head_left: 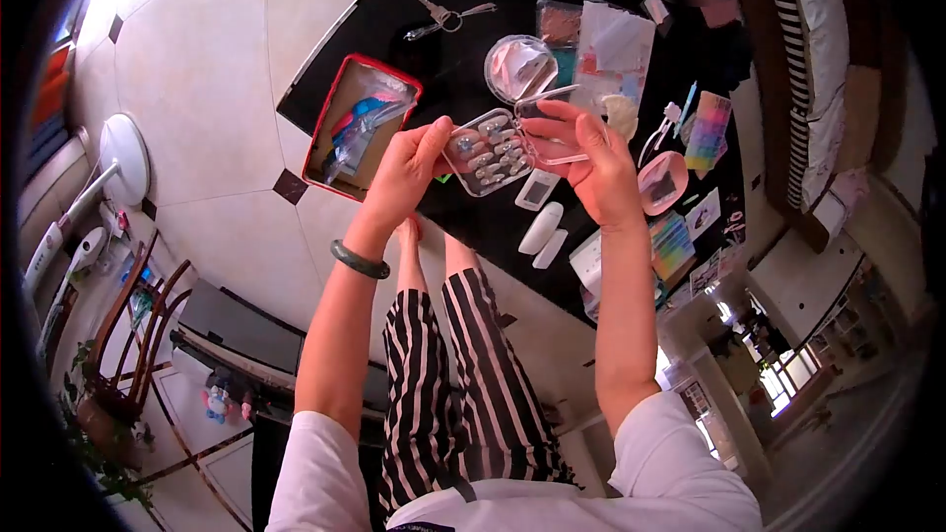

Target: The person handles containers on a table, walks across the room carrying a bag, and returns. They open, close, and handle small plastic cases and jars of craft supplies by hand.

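The left hand (406, 169) had its grip closed on the outer left edge of the clear case (490, 154), thumb along the top of the frame. The right hand (603, 169) gripped the clear lid (554, 128), its fingers spread behind the see-through plastic and its thumb by the lid's outer edge. The lid stood open, joined to the case on the side facing the right hand.

The case lay directly to the right of the left grip and to the left of the right one, between the two hands, its nail tips (490, 160) facing up. Both hands were in contact, but the left was the nearer to the tray half, the right to the lid. The case looked nearly square, so a long axis was hard to tell; case and lid together stretched from hand to hand, roughly crosswise to the body.

All this was held up over the near edge of the black worktop (443, 69). Just past the lid, as seen from above, came a round tub (519, 69), and on the body side a small white device with a display (537, 190). The red-rimmed box (357, 74) sat at the worktop's left corner, beyond the left hand; the keys (451, 20) lay near the upper left edge, and a pink-framed item (662, 183) lay beside the right wrist.
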Demonstrator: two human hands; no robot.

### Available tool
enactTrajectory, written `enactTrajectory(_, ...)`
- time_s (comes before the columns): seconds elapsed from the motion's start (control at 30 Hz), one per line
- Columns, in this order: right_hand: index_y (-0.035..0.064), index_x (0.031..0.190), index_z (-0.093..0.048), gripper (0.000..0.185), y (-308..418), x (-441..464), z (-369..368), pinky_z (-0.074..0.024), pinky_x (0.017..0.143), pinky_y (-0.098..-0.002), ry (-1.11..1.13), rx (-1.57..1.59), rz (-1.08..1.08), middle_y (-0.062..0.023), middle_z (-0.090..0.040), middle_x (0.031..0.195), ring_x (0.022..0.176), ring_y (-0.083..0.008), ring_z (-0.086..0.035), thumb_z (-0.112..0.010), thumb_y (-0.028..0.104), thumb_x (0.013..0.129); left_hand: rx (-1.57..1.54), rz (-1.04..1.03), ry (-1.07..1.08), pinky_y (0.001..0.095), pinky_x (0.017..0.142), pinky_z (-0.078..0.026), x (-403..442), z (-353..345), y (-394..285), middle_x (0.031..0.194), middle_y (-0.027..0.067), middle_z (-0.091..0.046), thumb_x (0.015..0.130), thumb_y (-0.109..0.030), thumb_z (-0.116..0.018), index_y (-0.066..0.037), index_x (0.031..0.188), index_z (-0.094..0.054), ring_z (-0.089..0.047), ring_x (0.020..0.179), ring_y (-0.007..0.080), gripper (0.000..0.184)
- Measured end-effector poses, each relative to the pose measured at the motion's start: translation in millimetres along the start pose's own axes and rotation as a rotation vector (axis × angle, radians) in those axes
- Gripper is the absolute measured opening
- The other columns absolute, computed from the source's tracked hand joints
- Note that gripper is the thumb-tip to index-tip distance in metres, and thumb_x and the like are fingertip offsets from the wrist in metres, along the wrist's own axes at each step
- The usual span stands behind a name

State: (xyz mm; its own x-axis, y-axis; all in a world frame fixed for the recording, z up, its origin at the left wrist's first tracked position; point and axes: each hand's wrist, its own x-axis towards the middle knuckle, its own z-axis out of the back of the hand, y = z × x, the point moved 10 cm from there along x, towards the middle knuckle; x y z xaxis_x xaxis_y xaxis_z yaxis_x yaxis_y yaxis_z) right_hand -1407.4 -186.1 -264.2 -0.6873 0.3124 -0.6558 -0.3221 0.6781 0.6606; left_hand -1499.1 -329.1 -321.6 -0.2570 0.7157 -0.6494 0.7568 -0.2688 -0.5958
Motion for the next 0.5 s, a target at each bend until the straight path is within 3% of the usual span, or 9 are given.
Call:
enactTrajectory(0.33, -0.0044, 0.127, -0.045, 0.056, -10, -2, -6, -0.0535, 0.084, -0.0402, -0.009, 0.117, -0.004, -0.0254, -0.060, 0.113, 0.100, -0.0321, -0.064, -0.042, 0.043, 0.097, -0.054, -0.032, -0.039, 0.0272, 0.084, -0.051, -6, 8, -8, 0.102, 0.0085, -0.064, 0.101, -0.038, -0.037, 0.006, 0.109, -0.058, -0.062, 0.092, 0.0129, 0.049)
enactTrajectory(0.43, -0.0044, 0.128, -0.043, 0.056, -12, -1, -1, -0.0532, 0.085, -0.0412, -0.043, 0.152, 0.017, -0.0260, -0.059, 0.114, 0.101, -0.0331, -0.063, -0.041, 0.042, 0.097, -0.109, -0.007, -0.069, 0.0273, 0.085, -0.051, -8, 13, 0, 0.104, 0.0079, -0.063, 0.100, -0.035, -0.041, 0.005, 0.109, -0.058, -0.062, 0.093, 0.0128, 0.044)
enactTrajectory(0.5, -0.0045, 0.128, -0.043, 0.056, -10, -1, -1, -0.0530, 0.085, -0.0415, -0.039, 0.152, 0.028, -0.0261, -0.059, 0.114, 0.101, -0.0332, -0.063, -0.042, 0.042, 0.097, -0.123, -0.033, -0.087, 0.0238, 0.080, -0.052, -11, 13, -2, 0.095, 0.0048, -0.064, 0.099, -0.030, -0.047, 0.004, 0.106, -0.061, -0.061, 0.084, 0.0085, 0.037)
